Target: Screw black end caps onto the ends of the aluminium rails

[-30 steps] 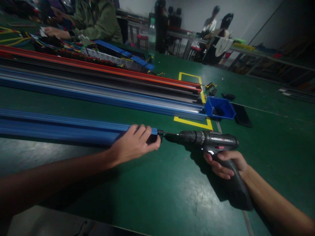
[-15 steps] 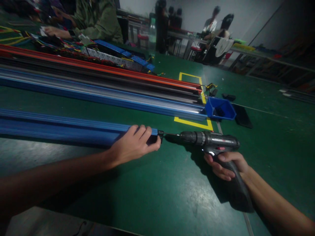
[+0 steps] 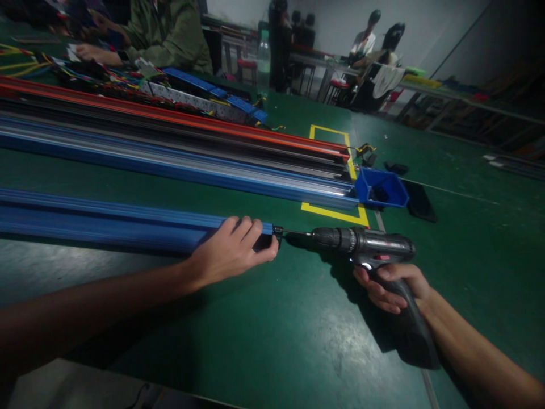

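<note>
A long blue rail (image 3: 106, 224) lies along the green table (image 3: 272, 335) from the left edge to the middle. My left hand (image 3: 232, 253) grips the rail's right end, fingers over the top and thumb at the end face. My right hand (image 3: 394, 287) holds a dark cordless drill (image 3: 370, 250) by its handle. The drill lies level, and its bit (image 3: 293, 233) meets a small black part at the rail's end face.
Further back lie more long rails, blue and grey (image 3: 170, 165) and orange (image 3: 170, 116). A blue bin (image 3: 381, 188) stands at their right end beside yellow floor tape (image 3: 336, 215) and a black flat pad (image 3: 419, 200). A person in a green jacket (image 3: 170, 34) works at top left; others sit far back.
</note>
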